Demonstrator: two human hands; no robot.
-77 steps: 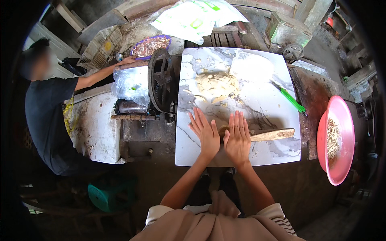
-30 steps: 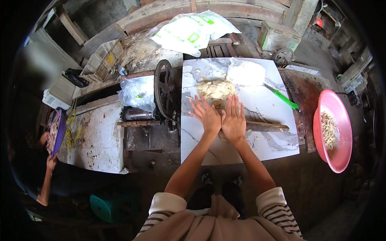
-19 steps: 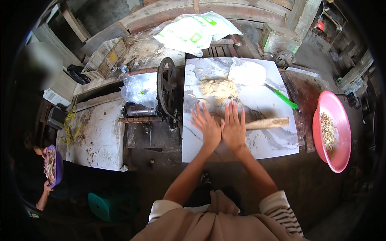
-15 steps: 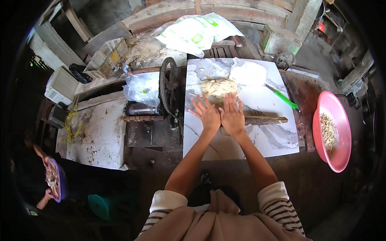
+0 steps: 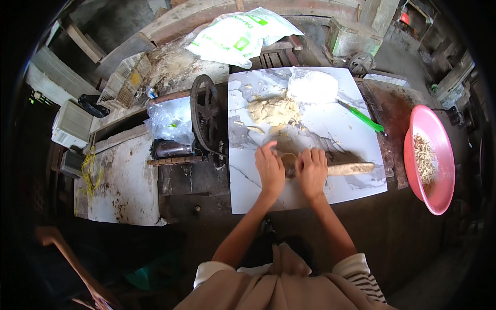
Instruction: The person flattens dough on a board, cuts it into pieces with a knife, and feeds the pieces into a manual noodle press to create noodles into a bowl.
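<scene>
My left hand (image 5: pixel 270 169) is over the marble-patterned board (image 5: pixel 248 188), its fingers loosely bent and apart. Beside it, my right hand (image 5: pixel 312 173) has its fingers curled down and together, and what they hold, if anything, is hidden. Between the hands shows a small round brown thing (image 5: pixel 289 164), partly covered by the fingers. A flat wooden stick (image 5: pixel 351 169) extends rightward from behind my right hand; its left part is out of sight. Just beyond my hands rests a lump of pale dough (image 5: pixel 274 110), with scraps around it.
A white plastic bag (image 5: pixel 314 87) and a green-handled knife (image 5: pixel 361 116) lie on the board. At right stands a pink basin (image 5: pixel 448 170) holding pale strips. A hand-wheel machine (image 5: pixel 205 113) is at left. Another person's arm (image 5: pixel 72 261) shows at lower left.
My hands have drawn nearer to me, going from flat and spread to bent fingers. The stick has shifted and shows a paler side. The other person's purple basin has left the view.
</scene>
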